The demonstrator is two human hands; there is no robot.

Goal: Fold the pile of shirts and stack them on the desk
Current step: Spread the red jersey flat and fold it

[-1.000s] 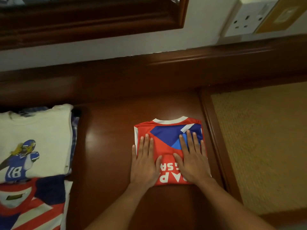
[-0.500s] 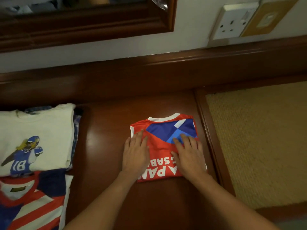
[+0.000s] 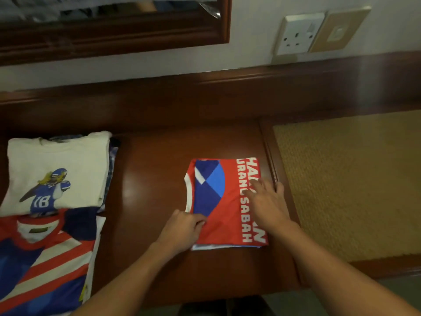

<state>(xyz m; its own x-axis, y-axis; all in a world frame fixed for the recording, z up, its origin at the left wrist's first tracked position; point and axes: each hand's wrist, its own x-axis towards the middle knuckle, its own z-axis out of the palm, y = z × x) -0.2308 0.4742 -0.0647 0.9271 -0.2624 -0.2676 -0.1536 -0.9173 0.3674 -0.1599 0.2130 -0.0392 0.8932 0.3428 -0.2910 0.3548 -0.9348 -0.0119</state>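
One jersey (image 3: 224, 226) now sideways, two hands (image 3: 183, 228) (image 3: 270, 205)

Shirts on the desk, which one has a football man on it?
The white T-shirt at the far left: its print shows a helmeted player numbered 18. The red jersey shows lettering, the striped shirt red-and-white stripes.

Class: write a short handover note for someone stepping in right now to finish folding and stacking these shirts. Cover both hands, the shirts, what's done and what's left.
Left hand grips the near-left edge of the folded red jersey; right hand rests flat on its right side.
The jersey lies on the desk, collar to the left, apart from the other shirts.
Far left: white football-print T-shirt tops a stack; a red, white and blue striped shirt overlaps its near edge.
Done: jersey folded.
Left: probably carry it onto the stack.
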